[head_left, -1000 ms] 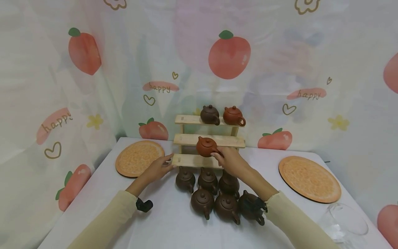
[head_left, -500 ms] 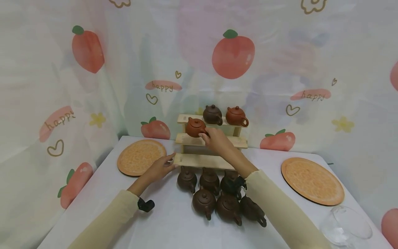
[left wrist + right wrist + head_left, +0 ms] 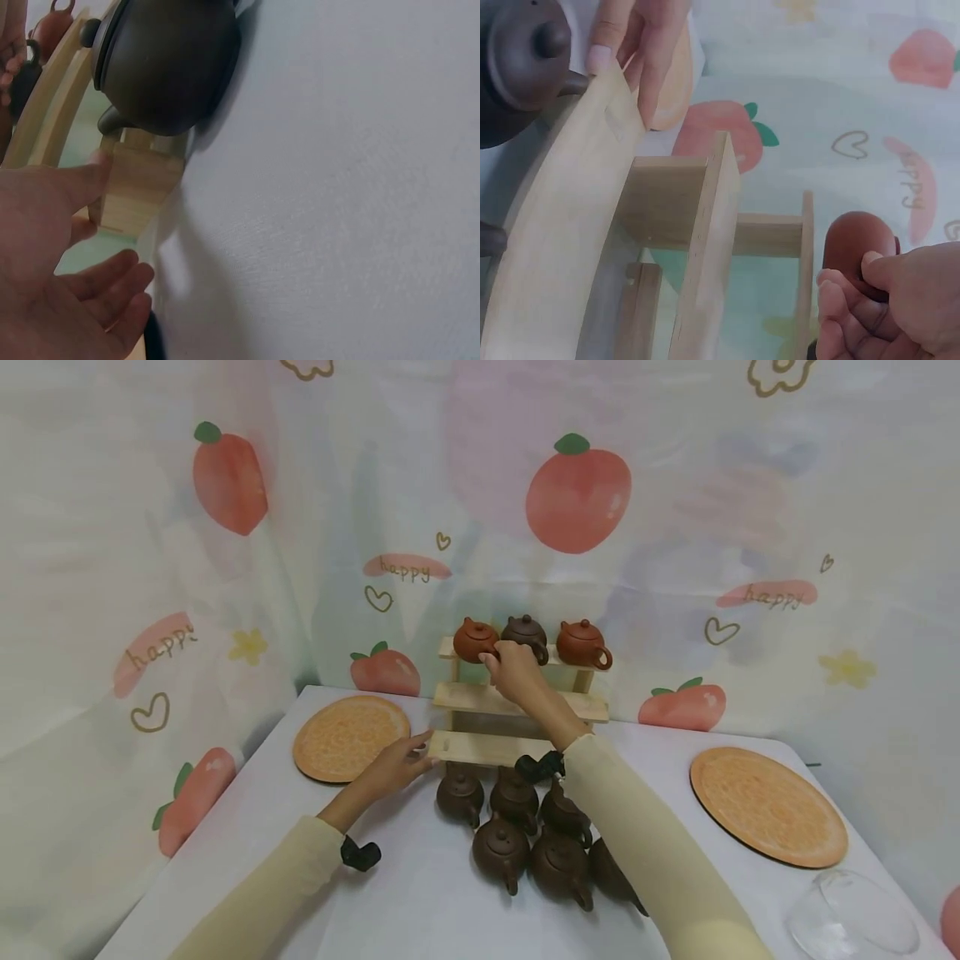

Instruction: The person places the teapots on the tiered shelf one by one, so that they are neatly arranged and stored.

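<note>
My right hand [image 3: 519, 675] pinches the handle of a reddish-brown teapot [image 3: 474, 642], which is at the left end of the wooden stand's top shelf. Whether its base bears on the board is hard to tell. Beside it on that shelf are a dark brown teapot [image 3: 523, 633], partly behind my hand, and another reddish-brown teapot [image 3: 582, 643]. My left hand [image 3: 390, 768] holds the left end of the bottom shelf [image 3: 480, 747] between thumb and fingers; its other fingers [image 3: 112, 289] are loosely bent. In the right wrist view, the teapot [image 3: 855, 244] hides part of its handle behind my fingers.
Several dark brown teapots [image 3: 501, 852] crowd the white table in front of the stand, some under my right forearm. Round orange mats lie on both sides, one left [image 3: 348, 739] and one right [image 3: 768, 806]. A clear glass vessel [image 3: 851, 914] stands at the front right.
My right hand has carried the reddish-brown teapot up from in front of the lower shelves to the top shelf's left end. The left hand stays at the bottom shelf. The view shifts slightly.
</note>
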The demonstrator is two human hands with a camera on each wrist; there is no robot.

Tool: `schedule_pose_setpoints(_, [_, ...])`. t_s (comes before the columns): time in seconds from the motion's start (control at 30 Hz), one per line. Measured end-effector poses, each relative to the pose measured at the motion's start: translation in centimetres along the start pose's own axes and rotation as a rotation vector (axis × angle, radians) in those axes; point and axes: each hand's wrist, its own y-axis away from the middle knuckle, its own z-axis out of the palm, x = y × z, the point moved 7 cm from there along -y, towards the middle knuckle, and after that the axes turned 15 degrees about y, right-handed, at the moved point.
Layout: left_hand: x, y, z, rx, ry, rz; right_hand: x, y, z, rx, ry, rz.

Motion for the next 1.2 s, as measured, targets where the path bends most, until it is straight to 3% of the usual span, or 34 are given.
schedule_pose_setpoints(0.17, [-0.1,0.1,0.0,0.01,-0.015,-0.004,0.3,-1.1,0.5,-0.026,0.012,0.062])
schedule_pose_setpoints(0.7, [-0.1,0.1,-0.1,0.016,-0.048,-0.014,-0.2,-3.1,0.7,-0.049,0.054,0.125])
schedule_pose_setpoints(1.03, [0.2,0.3,0.0,0.013,-0.051,-0.027,0.4,-2.7,0.8,-0.042,0.036,0.184])
schedule_pose_setpoints(1.2, [0.3,0.4,-0.1,0.005,-0.042,-0.033,0.4,-1.8,1.4,-0.106,0.048,0.175])
